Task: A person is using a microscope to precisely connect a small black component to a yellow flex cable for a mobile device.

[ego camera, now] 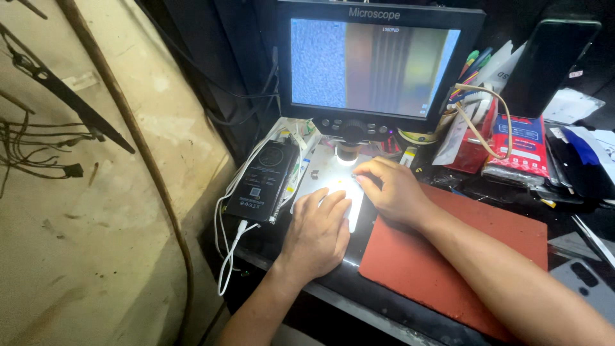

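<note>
My left hand (317, 234) lies palm down on the brightly lit white stage plate (314, 176) under the digital microscope's lens (347, 154). Its fingers are together and flat, holding nothing that I can see. My right hand (391, 189) rests beside it, fingertips curled at the lit spot below the lens. Whether it pinches something small there is hidden by glare. The microscope's screen (371, 64) above shows a blurred view with grey, brown and yellowish bands.
A black power bank (261, 182) with a white cable (232, 247) lies left of the stage. A red mat (442, 256) lies under my right forearm. Red packets (519, 147), pens (471, 64), a dark phone (551, 57) and clutter fill the right side.
</note>
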